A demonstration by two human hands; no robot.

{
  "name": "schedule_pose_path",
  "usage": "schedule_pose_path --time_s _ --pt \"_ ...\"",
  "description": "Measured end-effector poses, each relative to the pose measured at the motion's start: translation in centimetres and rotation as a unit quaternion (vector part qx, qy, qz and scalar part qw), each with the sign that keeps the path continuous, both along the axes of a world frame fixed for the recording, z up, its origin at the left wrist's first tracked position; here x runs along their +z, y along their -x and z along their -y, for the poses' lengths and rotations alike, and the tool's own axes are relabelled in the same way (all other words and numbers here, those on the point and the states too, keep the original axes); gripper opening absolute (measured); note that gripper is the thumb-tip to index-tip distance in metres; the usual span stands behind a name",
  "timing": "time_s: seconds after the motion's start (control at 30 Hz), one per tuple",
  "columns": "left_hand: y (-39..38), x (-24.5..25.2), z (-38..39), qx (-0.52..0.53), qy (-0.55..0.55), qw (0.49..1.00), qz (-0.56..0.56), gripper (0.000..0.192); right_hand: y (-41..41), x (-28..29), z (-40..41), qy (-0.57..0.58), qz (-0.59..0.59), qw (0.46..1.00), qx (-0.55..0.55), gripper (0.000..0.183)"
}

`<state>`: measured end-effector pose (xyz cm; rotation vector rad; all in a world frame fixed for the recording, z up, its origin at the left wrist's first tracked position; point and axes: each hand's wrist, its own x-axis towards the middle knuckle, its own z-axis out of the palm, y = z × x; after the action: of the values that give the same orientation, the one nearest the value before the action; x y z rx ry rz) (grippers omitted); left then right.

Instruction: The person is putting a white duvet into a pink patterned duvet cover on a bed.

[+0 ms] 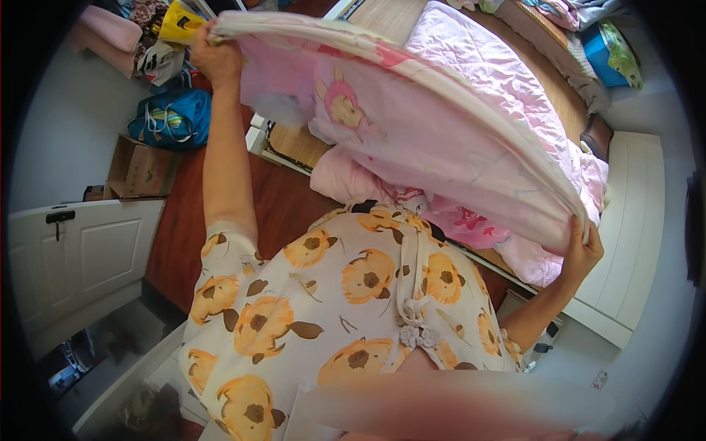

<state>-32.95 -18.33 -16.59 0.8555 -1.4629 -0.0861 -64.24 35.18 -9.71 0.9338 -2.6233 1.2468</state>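
Note:
A pink printed cloth cover point(419, 127) with a pale edge is stretched between my two raised hands over a bed. At the upper left, my left hand point(218, 58) is closed on one end of its edge. Lower on the right, my right hand point(582, 248) grips the other end. A cartoon figure shows on the cloth. Behind it a pink quilted blanket point(474, 49) lies on the bed's woven mat point(380, 19). More pink printed bedding point(474, 220) lies bunched beneath the cloth, near my body.
A blue bag point(174, 118) and an open cardboard box point(149, 168) stand on the left, beside the reddish wood floor point(220, 204). A white headboard panel point(629, 231) is at the right. Folded textiles and a blue container point(604, 58) sit at the bed's far side.

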Motion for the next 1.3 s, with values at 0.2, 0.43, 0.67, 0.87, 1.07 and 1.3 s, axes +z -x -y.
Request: schedule_pose_path --time_s 0.2,0.43,0.67,0.87,1.07,1.3 --pt "3.3 -5.7 -0.6 -0.182 -0.01 0.951 0.248 0.01 1.6 -0.9 -1.0 0.109 -0.01 0.983 -0.148 0.029" --pt "2.0 1.6 -3.3 -0.141 0.032 0.989 0.026 0.013 3.8 -2.0 -1.6 0.154 0.019 0.982 -0.104 0.023" --pt "3.9 0.6 -8.1 -0.195 -0.11 0.946 0.235 0.012 6.8 -3.6 -2.6 0.109 -0.029 0.976 -0.184 0.027" --pt "9.7 -3.5 -15.5 -0.309 -0.17 0.836 0.42 0.015 13.9 -11.8 -1.2 -0.294 -0.036 0.929 -0.222 0.054" --pt "14.0 -6.3 -24.3 -0.408 -0.155 0.723 0.535 0.018 -2.8 -9.3 11.5 -0.066 0.058 0.948 0.305 0.07" --pt "10.8 -7.5 -24.7 -0.553 -0.228 0.648 0.471 0.021 -8.2 -13.2 15.1 -0.133 0.154 0.887 0.414 0.047"
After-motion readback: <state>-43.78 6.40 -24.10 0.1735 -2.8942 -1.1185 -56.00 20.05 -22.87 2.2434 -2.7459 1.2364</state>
